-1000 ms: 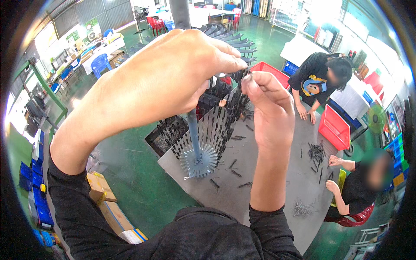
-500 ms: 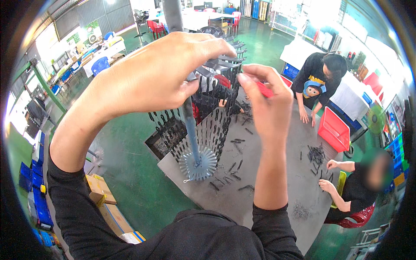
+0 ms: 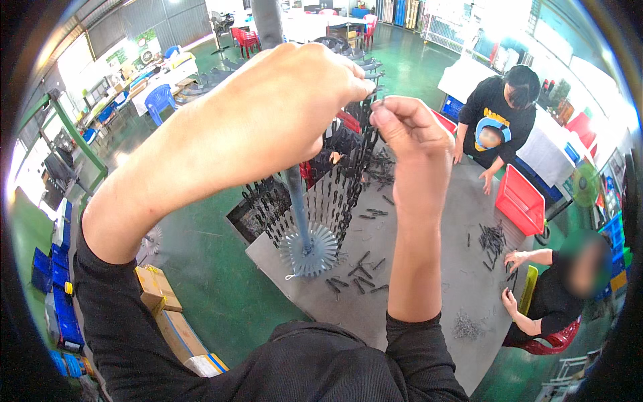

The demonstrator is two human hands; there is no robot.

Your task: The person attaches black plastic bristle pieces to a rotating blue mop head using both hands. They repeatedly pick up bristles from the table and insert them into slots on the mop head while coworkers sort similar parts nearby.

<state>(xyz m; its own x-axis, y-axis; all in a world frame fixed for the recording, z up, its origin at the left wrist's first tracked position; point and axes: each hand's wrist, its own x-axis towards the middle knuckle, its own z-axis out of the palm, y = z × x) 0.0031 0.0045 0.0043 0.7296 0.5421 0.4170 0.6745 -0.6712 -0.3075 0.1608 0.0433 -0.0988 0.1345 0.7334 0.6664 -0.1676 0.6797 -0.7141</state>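
Observation:
A tall rack stands before me, with a grey pole (image 3: 297, 194), a round slotted disc (image 3: 309, 250) at its foot and flat dark arms near the top. Strands of linked black pieces (image 3: 353, 197) hang around the pole. High at the rack's right side, my left hand (image 3: 305, 94) reaches across with its fingers closed at the end of an arm; its grip is mostly hidden. Just beside it, my right hand (image 3: 416, 130) pinches thumb and forefinger together at the top of the nearest strand. Whatever small dark thing lies between those fingertips is too small to name.
Loose black clip-like pieces (image 3: 362, 271) lie on the grey table (image 3: 429, 348). At right, a co-worker (image 3: 562, 275) sits handling similar pieces; another person (image 3: 499, 120) stands near a red tray (image 3: 519, 199). Cardboard boxes (image 3: 159, 289) are on the floor at left.
My left hand has turned and drawn its fingers in toward the right hand. My right thumb and forefinger have closed together. The seated co-worker's hands have shifted slightly.

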